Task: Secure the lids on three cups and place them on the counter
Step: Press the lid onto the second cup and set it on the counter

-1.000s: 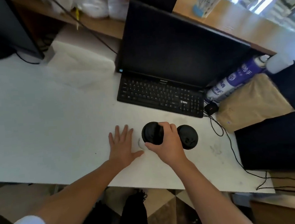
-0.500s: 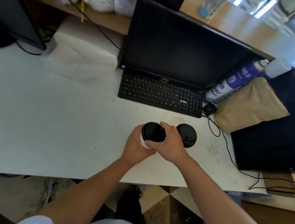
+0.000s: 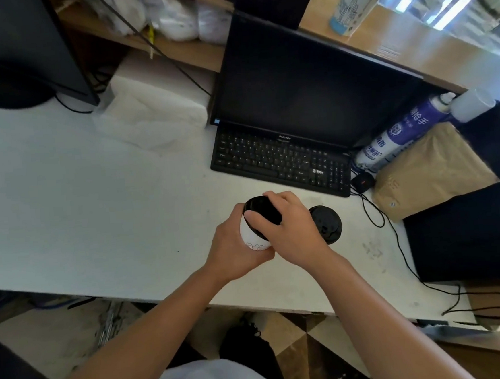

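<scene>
A white paper cup (image 3: 254, 239) with a black lid (image 3: 261, 211) is tilted above the white counter (image 3: 95, 216), near its front edge. My left hand (image 3: 232, 247) grips the cup's body from the left. My right hand (image 3: 290, 228) curls over the lid, its thumb on the lid's near rim and its fingers across the top. Just to the right, partly hidden behind my right hand, a second cup with a black lid (image 3: 327, 223) stands on the counter. A third cup is not visible.
A black keyboard (image 3: 279, 160) and monitor (image 3: 303, 86) stand behind the cups. Right of them are a blue spray can (image 3: 403, 132), a brown paper bag (image 3: 430, 172), a black mouse (image 3: 361, 180) and trailing cables (image 3: 396, 237). A crumpled white bag (image 3: 153, 119) lies back left.
My left hand left the counter, where it lay flat, and took hold of the cup's body. The cup has risen a little and tilted. My right hand stays on the lid.
</scene>
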